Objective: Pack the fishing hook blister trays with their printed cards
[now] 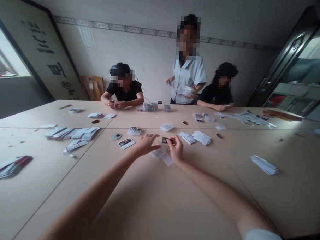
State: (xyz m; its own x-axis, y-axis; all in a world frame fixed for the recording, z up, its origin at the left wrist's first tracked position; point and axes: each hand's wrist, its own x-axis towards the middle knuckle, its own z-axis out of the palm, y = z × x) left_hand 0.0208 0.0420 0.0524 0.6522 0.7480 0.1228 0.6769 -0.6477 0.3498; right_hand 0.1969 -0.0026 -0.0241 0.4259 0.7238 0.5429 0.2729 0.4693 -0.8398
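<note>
My right hand (pixel 176 148) is closed on a small dark card (pixel 164 140), pinched between thumb and fingers. To its left, my left hand (pixel 148 144) is open, thumb and fingers apart, and holds nothing. Under and between the hands lie pale paper slips (pixel 167 157) on the table, partly covered by the right hand. A white card with a dark printed picture (pixel 126 143) rests left of my left hand. Just beyond, a clear packet with a dark card (pixel 134 130) lies flat. White cards (pixel 201 137) are piled to the right of my right hand.
Folded white leaflets (pixel 71 133) spread across the left, with another stack (pixel 264 165) at right. Stacked packs (pixel 150 107) stand at the far edge. Two people sit opposite, handling small items; a third person (pixel 189 79) stands between them. A round grommet cover (pixel 116 136) lies near table holes.
</note>
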